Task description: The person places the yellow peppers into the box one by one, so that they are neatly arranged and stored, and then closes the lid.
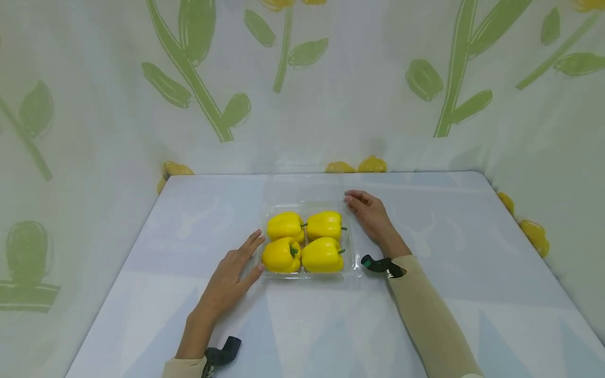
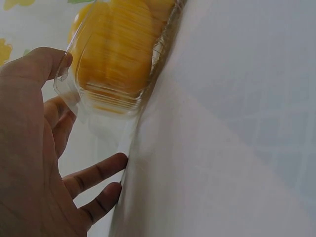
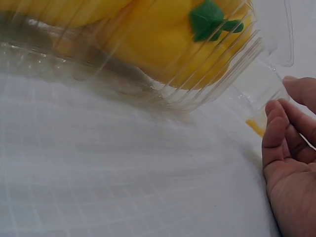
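I see no brand, label or writing anywhere. The pale table [image 1: 331,325] spreads wide under me, with bare surface on every side and printed fabric walls [image 1: 94,105] rising behind and at both flanks. Near its middle sits the clear plastic tray [image 1: 352,247], roughly square, its edges running parallel to the table's edges, well apart from every border. Four yellow peppers [image 1: 322,255] fill it in two rows, their green stems pointing to my right. My left hand [image 1: 231,278] lies flat beside the tray's left wall, fingers [image 2: 96,173] straight and relaxed, tips at the plastic. My right hand [image 1: 371,212] rests at the far right corner, fingers loosely bent, gripping nothing.
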Motion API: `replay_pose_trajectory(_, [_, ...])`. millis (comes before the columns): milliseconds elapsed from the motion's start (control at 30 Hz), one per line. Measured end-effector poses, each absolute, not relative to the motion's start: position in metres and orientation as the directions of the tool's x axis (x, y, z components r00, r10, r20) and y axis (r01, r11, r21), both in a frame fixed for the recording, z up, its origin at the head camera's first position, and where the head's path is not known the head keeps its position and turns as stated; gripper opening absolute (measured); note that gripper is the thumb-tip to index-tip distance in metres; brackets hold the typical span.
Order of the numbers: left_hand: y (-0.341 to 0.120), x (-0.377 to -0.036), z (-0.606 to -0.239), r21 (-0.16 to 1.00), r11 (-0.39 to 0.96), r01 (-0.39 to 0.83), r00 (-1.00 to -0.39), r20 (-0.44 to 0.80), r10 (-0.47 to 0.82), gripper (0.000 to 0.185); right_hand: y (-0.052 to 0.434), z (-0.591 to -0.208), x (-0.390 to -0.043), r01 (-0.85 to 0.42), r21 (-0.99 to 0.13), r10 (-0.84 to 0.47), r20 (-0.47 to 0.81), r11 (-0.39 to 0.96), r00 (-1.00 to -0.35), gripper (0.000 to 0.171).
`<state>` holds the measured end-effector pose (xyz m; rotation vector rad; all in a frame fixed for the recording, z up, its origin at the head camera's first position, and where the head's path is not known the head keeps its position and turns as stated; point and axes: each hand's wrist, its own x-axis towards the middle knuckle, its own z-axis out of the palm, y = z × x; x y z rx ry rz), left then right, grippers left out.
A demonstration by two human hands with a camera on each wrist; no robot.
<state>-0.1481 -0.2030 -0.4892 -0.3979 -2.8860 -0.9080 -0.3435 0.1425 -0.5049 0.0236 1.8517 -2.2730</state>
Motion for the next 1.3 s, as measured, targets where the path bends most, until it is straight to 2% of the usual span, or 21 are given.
replay_pose_trajectory(200, [-0.202, -0.149, -0.488, 0.553, 0.787, 0.274, -0.962, 0.168, 0.217, 0.063, 0.143, -0.503, -0.344, 0.152, -0.973, -0.126, -0.131, -0.172, -0.983, 0.040])
replay_pose_trajectory(433, [-0.203, -0.147, -0.494, 0.556, 0.788, 0.263, -0.964, 0.170, 0.202, 0.062, 0.142, -0.508, -0.340, 0.043, -0.998, -0.061, -0.045, 0.043, -0.997, 0.041])
replay_pose_trajectory(1000, [-0.204, -0.153, -0.498, 0.539, 0.794, 0.282, -0.959, 0.192, 0.210, 0.063, 0.151, -0.494, -0.336, -0.205, -0.963, -0.074, 0.195, 0.177, -0.978, 0.038])
replay_pose_trajectory(1300, [-0.205, -0.153, -0.500, 0.550, 0.780, 0.298, -0.954, 0.199, 0.224, 0.062, 0.152, -0.490, -0.329, -0.223, -0.955, -0.070, 0.213, 0.198, -0.975, 0.032])
